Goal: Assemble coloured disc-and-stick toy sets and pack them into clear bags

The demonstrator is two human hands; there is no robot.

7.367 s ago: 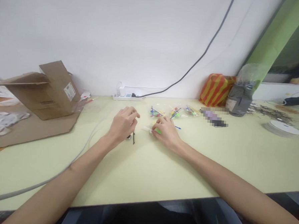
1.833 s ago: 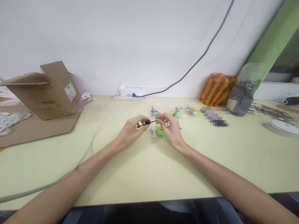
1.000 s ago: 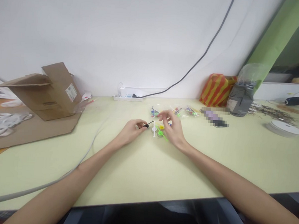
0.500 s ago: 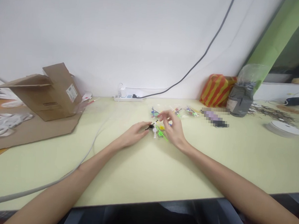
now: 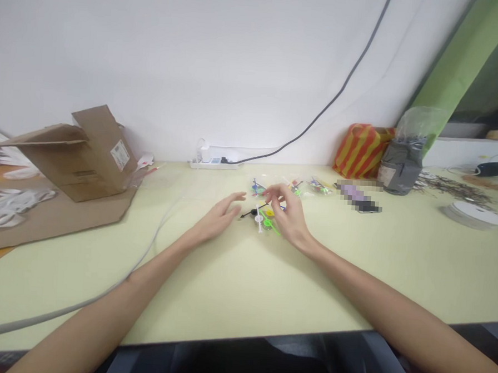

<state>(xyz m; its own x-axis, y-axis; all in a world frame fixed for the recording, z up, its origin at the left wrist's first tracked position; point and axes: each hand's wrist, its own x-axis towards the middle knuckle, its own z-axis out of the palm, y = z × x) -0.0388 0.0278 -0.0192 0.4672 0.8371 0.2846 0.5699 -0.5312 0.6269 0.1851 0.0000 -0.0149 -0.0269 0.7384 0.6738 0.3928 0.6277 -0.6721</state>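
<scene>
On the cardboard box [image 5: 78, 172] towards the left end of my desk [image 5: 244, 286] there's a white label [image 5: 119, 155] with printing too small to read. A paler label [image 5: 385, 175] sits on the grey bag [image 5: 404, 164] near the far edge on the right, its print also too blurred to make out.

The black toy piece [image 5: 254, 212], a round middle on a thin arrow-tipped bar, lies between my hands, closer to the far edge of the desk than the near one. Its pointed end aims at my left hand [image 5: 218, 218], which is spread open just beside it, thumb apart from the fingers, holding nothing. My right hand [image 5: 289, 216] is on the other side, fingers curled and thumb close to the forefinger; I can't tell whether anything is pinched there.

The white toy piece [image 5: 259, 219] lies right up against the black one, with the green toy piece [image 5: 267, 223] and the yellow toy piece [image 5: 270, 212] bunched in close to my right hand, which partly covers a bit of blue [image 5: 284, 208]. Beyond them, nearer the far edge, are clear bags of coloured pieces [image 5: 319, 186]. A power strip [image 5: 217, 164] sits along that far edge, by the wall.
</scene>
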